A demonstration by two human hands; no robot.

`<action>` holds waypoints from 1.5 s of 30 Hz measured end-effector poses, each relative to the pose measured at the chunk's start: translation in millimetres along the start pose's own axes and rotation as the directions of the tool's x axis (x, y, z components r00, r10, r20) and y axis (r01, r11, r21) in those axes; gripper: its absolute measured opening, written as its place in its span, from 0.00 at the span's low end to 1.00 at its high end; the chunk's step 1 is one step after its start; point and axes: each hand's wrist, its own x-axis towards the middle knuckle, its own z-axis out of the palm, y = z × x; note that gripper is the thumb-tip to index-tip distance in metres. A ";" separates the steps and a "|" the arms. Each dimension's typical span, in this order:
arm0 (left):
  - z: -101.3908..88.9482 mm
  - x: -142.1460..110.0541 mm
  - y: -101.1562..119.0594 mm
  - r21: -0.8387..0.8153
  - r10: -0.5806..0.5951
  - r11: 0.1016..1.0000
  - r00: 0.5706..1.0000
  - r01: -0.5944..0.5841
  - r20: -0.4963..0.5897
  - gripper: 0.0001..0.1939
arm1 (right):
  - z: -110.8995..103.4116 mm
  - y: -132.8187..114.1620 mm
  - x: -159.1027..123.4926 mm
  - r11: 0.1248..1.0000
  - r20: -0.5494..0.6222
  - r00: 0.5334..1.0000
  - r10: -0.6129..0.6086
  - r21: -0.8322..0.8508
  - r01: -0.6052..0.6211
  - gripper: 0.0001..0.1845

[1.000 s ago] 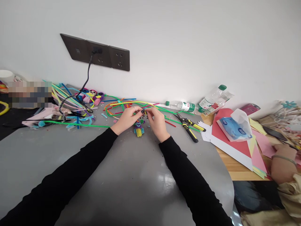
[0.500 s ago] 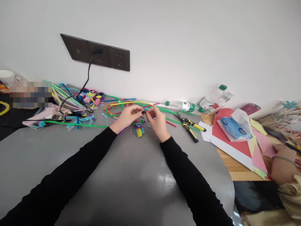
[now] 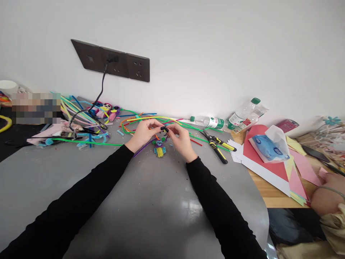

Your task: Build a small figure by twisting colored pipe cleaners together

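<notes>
My left hand (image 3: pixel 144 135) and my right hand (image 3: pixel 180 140) meet above the grey table (image 3: pixel 134 201), thumbs and fingers pinched together. Dark nails and perhaps a tiny dark piece show where the fingertips touch; whatever they hold is too small to make out. Just below the fingertips lies a small pipe-cleaner figure (image 3: pixel 159 148) in purple, blue and yellow, with green and orange bits at its upper edge. Behind my hands runs a loose bundle of long pipe cleaners (image 3: pixel 147 118) in green, yellow, orange and red.
Yellow-and-black pliers (image 3: pixel 215 145) lie to the right. Plastic bottles (image 3: pixel 214 122) rest by the wall, near a tissue pack (image 3: pixel 269 147) on coloured paper. Finished-looking dolls (image 3: pixel 105 109) and more pipe cleaners crowd the left, with a black cable (image 3: pixel 101 91). Another person's arm (image 3: pixel 327 196) is at far right.
My hands stay together, with the fingertips shifting slightly and the right hand tilting a little. At far right the other person's hand has moved.
</notes>
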 end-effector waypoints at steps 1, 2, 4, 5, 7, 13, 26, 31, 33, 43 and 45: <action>-0.5 0.5 -0.5 -0.011 0.007 1.000 1.000 -0.007 -0.010 0.28 | 0.1 0.4 0.4 1.000 0.014 1.000 0.000 0.018 -0.001 0.10; -0.9 0.9 -1.0 -0.021 0.013 1.000 1.000 -0.013 -0.020 0.27 | 0.1 0.6 0.6 1.000 0.026 1.000 -0.001 0.030 0.000 0.10; -1.6 1.5 -2.1 -0.037 0.023 0.999 0.999 -0.024 -0.038 0.27 | 0.2 0.4 0.7 1.000 0.043 0.999 -0.009 0.031 0.008 0.12; -1.8 1.7 -2.7 -0.042 0.028 0.999 0.998 -0.030 -0.048 0.27 | 0.3 0.1 0.5 1.000 0.047 0.999 -0.017 0.016 0.016 0.12; -1.8 1.6 -3.8 -0.037 0.043 0.998 0.997 -0.045 -0.066 0.26 | 0.7 0.0 0.0 0.999 0.044 0.998 -0.040 -0.032 0.041 0.11; 0.7 -0.7 -3.9 0.024 0.081 0.997 0.994 -0.080 -0.073 0.25 | 2.1 2.2 -1.5 0.991 0.011 0.997 -0.074 -0.108 0.075 0.08; 2.1 -3.0 -4.9 0.057 0.115 0.992 0.989 -0.110 -0.096 0.16 | 2.4 2.7 0.6 0.999 0.022 1.000 0.011 -0.034 -0.010 0.08; 1.7 -3.5 -3.5 0.083 0.125 0.990 0.987 -0.117 -0.096 0.17 | 2.4 5.3 1.4 0.999 0.010 1.000 -0.007 -0.042 0.007 0.08; 1.0 -3.7 -2.6 0.094 0.123 0.989 0.988 -0.115 -0.089 0.18 | 2.0 5.4 1.3 0.999 0.006 1.000 -0.017 -0.051 0.017 0.08; 7.0 -8.2 5.0 0.125 0.130 0.985 0.988 -0.120 -0.080 0.13 | 1.0 1.4 -3.7 0.941 0.042 0.987 -0.158 -0.297 0.163 0.05; 9.4 -9.2 5.1 0.132 0.136 0.984 0.986 -0.123 -0.098 0.12 | 1.9 0.7 -5.1 0.924 0.042 0.981 -0.188 -0.330 0.192 0.06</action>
